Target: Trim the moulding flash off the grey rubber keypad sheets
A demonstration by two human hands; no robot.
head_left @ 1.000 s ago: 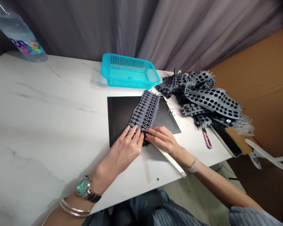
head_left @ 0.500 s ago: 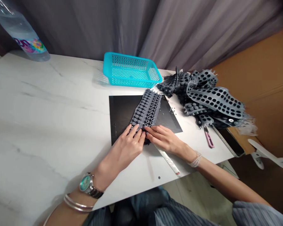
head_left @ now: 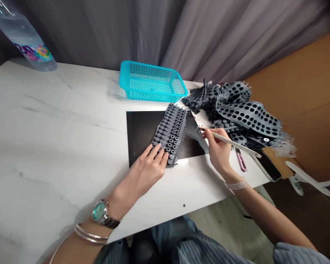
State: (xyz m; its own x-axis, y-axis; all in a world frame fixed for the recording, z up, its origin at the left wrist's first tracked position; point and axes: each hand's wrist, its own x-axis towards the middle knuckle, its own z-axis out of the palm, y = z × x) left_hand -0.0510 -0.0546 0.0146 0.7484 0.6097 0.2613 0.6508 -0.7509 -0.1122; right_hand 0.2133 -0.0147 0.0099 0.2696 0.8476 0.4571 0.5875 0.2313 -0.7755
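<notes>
A dark grey rubbery sheet [head_left: 169, 130] with rows of round raised studs lies slantwise over a black mat [head_left: 141, 128]. My left hand [head_left: 150, 165] rests flat, fingers stretched out across the sheet's near left end. To the right of the mat, my right hand [head_left: 218, 146] pinches a thin white pencil-like stick [head_left: 238, 143]. The stick's tip points down and left, close to tiny grey bits [head_left: 197, 129] scattered at the mat's right edge; I cannot tell whether it touches one. Its other end slopes out to the right above the table.
Behind the mat stands a turquoise plastic basket [head_left: 154, 96]. A heap of similar studded sheets [head_left: 247, 113] lies at the right. Pink-handled snips [head_left: 241, 161] and a dark phone-like slab [head_left: 269, 167] are near the right edge. A water bottle [head_left: 34, 47] stands far left.
My right hand has left the near end of the sheet and moved right, now with the white stick raised in its fingers. My left hand stays on the sheet.
</notes>
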